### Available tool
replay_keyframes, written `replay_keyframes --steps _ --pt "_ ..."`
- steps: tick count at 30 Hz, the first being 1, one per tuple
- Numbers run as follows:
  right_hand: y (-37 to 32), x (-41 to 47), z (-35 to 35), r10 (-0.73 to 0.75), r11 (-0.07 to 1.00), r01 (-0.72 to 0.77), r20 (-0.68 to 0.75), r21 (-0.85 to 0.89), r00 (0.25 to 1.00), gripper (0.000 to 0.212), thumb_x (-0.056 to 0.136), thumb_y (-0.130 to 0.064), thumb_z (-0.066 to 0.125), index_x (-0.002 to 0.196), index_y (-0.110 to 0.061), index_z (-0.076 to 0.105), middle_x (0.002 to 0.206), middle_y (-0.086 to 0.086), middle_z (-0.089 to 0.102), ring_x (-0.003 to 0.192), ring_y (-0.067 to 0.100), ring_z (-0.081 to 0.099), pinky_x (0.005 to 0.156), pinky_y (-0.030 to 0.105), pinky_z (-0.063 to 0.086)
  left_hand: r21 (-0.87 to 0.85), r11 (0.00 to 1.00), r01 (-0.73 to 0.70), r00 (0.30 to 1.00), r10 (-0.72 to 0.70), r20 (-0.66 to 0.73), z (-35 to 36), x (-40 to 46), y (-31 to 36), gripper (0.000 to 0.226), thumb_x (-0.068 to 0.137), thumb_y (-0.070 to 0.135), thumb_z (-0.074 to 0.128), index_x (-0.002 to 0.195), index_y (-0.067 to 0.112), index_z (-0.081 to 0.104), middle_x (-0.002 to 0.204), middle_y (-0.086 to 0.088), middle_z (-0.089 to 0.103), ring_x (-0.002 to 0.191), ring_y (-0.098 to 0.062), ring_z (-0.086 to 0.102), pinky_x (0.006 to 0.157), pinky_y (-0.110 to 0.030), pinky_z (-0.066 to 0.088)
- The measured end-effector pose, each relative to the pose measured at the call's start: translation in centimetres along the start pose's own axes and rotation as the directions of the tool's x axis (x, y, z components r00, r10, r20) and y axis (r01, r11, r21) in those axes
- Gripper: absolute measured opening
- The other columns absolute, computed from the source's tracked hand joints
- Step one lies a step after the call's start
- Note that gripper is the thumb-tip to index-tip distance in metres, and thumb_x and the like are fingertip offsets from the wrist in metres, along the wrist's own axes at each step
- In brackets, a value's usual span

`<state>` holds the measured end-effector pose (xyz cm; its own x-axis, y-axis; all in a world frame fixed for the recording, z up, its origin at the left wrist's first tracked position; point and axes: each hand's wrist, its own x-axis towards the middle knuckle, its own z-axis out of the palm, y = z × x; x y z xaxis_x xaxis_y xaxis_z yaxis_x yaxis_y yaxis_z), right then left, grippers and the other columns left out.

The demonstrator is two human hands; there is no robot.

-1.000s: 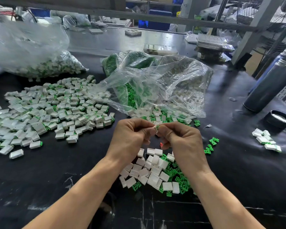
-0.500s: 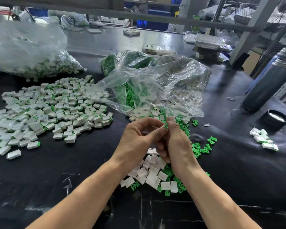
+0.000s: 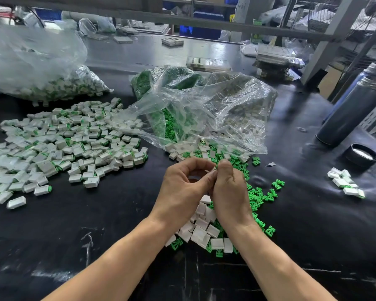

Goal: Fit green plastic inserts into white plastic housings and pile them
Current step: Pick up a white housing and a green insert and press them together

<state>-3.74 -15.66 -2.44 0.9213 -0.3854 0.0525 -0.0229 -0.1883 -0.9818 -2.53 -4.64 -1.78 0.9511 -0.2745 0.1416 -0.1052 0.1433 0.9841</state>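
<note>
My left hand (image 3: pixel 182 187) and my right hand (image 3: pixel 230 192) meet above the black table, fingertips pinched together on a small white housing (image 3: pixel 213 169) that is mostly hidden between them. Under my hands lies a heap of loose white housings (image 3: pixel 202 231) mixed with green inserts (image 3: pixel 258 196). A wide pile of fitted white-and-green pieces (image 3: pixel 63 146) spreads over the table at the left.
A clear bag (image 3: pixel 204 109) spilling green inserts and white housings lies behind my hands. Another clear bag of fitted pieces (image 3: pixel 41 68) sits at far left. A dark cylinder (image 3: pixel 352 109), a black cap (image 3: pixel 363 156) and a few fitted pieces (image 3: pixel 345 183) are at the right.
Both hands have drawn closer together and turned, the right hand's back now toward me; the small piece stays pinched between the fingertips.
</note>
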Motion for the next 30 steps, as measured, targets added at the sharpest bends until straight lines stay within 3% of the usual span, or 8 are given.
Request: replay_keyframes --steps 2,11,18,23,25,28,30 --pt "-0.2 -0.1 0.0 -0.016 1.000 0.016 -0.011 0.004 1.000 0.064 0.094 -0.052 0.027 0.079 -0.015 0.076 0.077 0.002 0.075 0.081 0.024 0.074 0.078 0.044 0.058 -0.006 1.000 0.008 1.000 -0.008 -0.005 -0.1 0.0 0.2 0.005 0.090 0.018 0.079 0.093 0.015 0.077 0.089 -0.011 0.078 0.090 -0.035 0.074 0.077 -0.037 0.064" --pt "-0.3 -0.3 0.1 -0.071 0.997 0.071 -0.023 -0.021 0.997 0.064 0.096 -0.046 0.027 0.083 -0.011 0.078 0.079 0.005 0.077 0.080 0.020 0.076 0.074 0.045 0.062 0.022 1.000 0.007 1.000 -0.007 -0.004 -0.3 -0.2 0.7 0.005 0.090 0.016 0.079 0.094 0.014 0.078 0.088 -0.006 0.078 0.083 -0.020 0.075 0.071 -0.024 0.059" --pt "-0.5 -0.4 0.2 -0.125 0.992 0.124 -0.062 -0.029 0.990 0.053 0.093 -0.042 0.030 0.061 -0.019 0.065 0.057 -0.012 0.066 0.057 0.004 0.062 0.053 0.026 0.051 0.022 1.000 0.016 1.000 -0.016 0.008 -0.3 -0.2 0.7 0.005 0.091 0.015 0.078 0.095 0.013 0.078 0.089 -0.007 0.079 0.089 -0.029 0.075 0.075 -0.028 0.061" --pt "0.0 -0.3 0.3 -0.149 0.989 0.148 -0.056 -0.010 0.987 0.056 0.096 -0.042 0.030 0.060 -0.029 0.071 0.060 -0.015 0.069 0.059 0.001 0.065 0.051 0.017 0.047 0.030 0.999 0.012 1.000 -0.012 0.004 -0.3 -0.2 0.8 0.005 0.090 0.014 0.077 0.095 0.011 0.078 0.089 -0.007 0.079 0.087 -0.024 0.076 0.073 -0.027 0.061" --pt "0.1 -0.2 0.4 -0.117 0.992 0.118 -0.039 0.032 0.992 0.055 0.096 -0.044 0.031 0.066 -0.029 0.075 0.066 -0.009 0.073 0.067 0.006 0.070 0.061 0.025 0.055 0.029 1.000 0.010 1.000 -0.010 -0.006 -0.3 -0.2 0.9 0.004 0.091 0.013 0.077 0.094 0.011 0.077 0.087 -0.006 0.079 0.082 -0.017 0.076 0.069 -0.020 0.058" --pt "0.0 -0.1 0.3 -0.043 0.995 0.041 0.020 0.095 0.999 0.065 0.096 -0.056 0.032 0.085 -0.011 0.077 0.086 0.010 0.077 0.090 0.030 0.074 0.085 0.051 0.058 0.010 1.000 0.009 1.000 -0.009 -0.007 -0.4 -0.1 1.1 0.007 0.090 0.013 0.078 0.095 0.009 0.076 0.086 -0.007 0.078 0.077 -0.012 0.075 0.066 -0.017 0.056" --pt "-0.2 -0.2 -0.2 -0.052 0.996 0.051 0.018 0.067 0.998 0.068 0.098 -0.065 0.030 0.076 -0.016 0.073 0.074 -0.001 0.074 0.074 0.018 0.071 0.073 0.040 0.057 0.003 1.000 0.010 1.000 -0.010 -0.022 -0.6 0.0 1.2 0.007 0.089 0.012 0.079 0.094 0.009 0.076 0.086 -0.005 0.079 0.078 -0.012 0.075 0.068 -0.017 0.055"
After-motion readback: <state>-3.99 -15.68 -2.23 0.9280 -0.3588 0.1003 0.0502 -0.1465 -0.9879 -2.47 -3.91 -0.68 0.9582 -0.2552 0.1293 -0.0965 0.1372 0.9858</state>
